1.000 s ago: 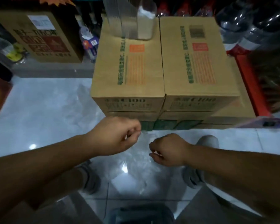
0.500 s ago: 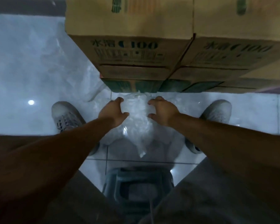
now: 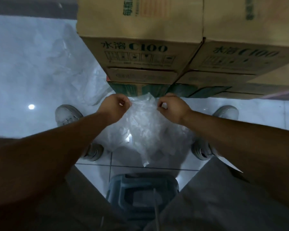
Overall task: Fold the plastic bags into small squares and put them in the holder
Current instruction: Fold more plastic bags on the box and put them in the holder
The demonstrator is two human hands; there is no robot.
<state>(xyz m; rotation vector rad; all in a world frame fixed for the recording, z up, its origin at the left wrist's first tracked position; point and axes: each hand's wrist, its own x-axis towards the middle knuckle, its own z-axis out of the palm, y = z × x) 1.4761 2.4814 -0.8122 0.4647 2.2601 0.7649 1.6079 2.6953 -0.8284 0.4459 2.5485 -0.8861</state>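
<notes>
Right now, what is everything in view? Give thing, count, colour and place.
plastic bag: one, clear, held up between the hands above the floor.
loose plastic: count unclear, clear, on the floor at left.
boxes: several, brown cardboard, stacked ahead; bottom layer printed green.
stool: one, grey-blue, between the legs.
floor: one, white glossy tiles, all around.
shoes: two, pale grey, either side of the bag.
left hand: one, grip pinching the bag's top edge.
right hand: one, grip pinching the bag's top edge.

Stacked cardboard boxes [image 3: 140, 30] marked C100, glossy pale tiled floor [image 3: 23, 72], grey plastic stool [image 3: 142, 189].
</notes>
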